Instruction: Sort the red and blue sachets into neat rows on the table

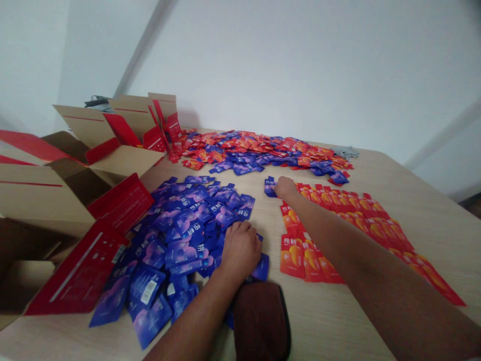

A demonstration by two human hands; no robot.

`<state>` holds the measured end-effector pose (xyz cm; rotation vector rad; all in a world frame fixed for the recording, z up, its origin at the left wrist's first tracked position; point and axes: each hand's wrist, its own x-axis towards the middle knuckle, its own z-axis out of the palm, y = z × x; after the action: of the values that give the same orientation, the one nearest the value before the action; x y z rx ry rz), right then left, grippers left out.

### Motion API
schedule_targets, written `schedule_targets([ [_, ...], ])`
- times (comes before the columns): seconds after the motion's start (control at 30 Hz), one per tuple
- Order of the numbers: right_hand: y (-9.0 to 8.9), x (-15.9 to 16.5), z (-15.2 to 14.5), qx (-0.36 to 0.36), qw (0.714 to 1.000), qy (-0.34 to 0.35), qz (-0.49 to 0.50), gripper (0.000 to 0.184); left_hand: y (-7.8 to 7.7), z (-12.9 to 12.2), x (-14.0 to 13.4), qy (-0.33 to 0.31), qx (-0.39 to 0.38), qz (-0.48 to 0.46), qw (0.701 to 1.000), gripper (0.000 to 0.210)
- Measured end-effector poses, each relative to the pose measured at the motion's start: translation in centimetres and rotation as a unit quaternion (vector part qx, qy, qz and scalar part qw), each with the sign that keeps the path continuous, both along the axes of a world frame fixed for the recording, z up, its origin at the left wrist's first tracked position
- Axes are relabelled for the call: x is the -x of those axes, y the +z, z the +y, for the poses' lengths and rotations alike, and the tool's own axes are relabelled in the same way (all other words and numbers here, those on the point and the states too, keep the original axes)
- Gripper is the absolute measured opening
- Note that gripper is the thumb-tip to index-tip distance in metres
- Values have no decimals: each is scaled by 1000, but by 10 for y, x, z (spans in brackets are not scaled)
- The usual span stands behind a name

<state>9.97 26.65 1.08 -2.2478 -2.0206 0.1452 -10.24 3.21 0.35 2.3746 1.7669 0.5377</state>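
Observation:
My left hand (pixel 241 249) rests at the right edge of a loose heap of blue-purple sachets (pixel 195 228). Its fingers are curled down on a blue sachet (pixel 260 237), partly covered by the hand, and the fingertips are hidden. My right hand (pixel 286 187) reaches further forward, closed on the right end of another blue sachet (pixel 269 186) at the table surface. Right beside it, and partly under my forearm, red-orange sachets (pixel 292 254) lie in overlapping rows.
A long mixed pile of red and blue sachets (pixel 259 148) runs along the wall. Open cardboard boxes (pixel 41 193) with red outsides stand at left. A dark brown object (pixel 261 321) sits at the table's near edge. A grey crumpled item (pixel 346 152) lies at the back right.

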Motion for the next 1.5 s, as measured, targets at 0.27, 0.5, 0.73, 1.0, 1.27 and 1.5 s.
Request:
schedule_targets([
  [0.27,-9,8,-16,-62,991,105,-46,48,1,-1,-1,2,-3,1,1000,20],
  [0.5,-38,16,-8,-3,983,173,-66,68,0,0,0,0,-4,2,1000,20],
  [0.73,-44,15,0,42,985,161,-42,77,-1,1,-1,1,-4,4,1000,21],
  [1.0,-7,29,-43,-37,989,135,44,76,1,-1,-1,-5,-5,9,1000,23],
  [1.27,-7,46,-235,-189,885,224,363,27,1,1,5,-21,-3,22,1000,20],
  [1.5,-43,57,-292,-209,865,250,381,45,11,10,6,-32,37,34,998,27],
])
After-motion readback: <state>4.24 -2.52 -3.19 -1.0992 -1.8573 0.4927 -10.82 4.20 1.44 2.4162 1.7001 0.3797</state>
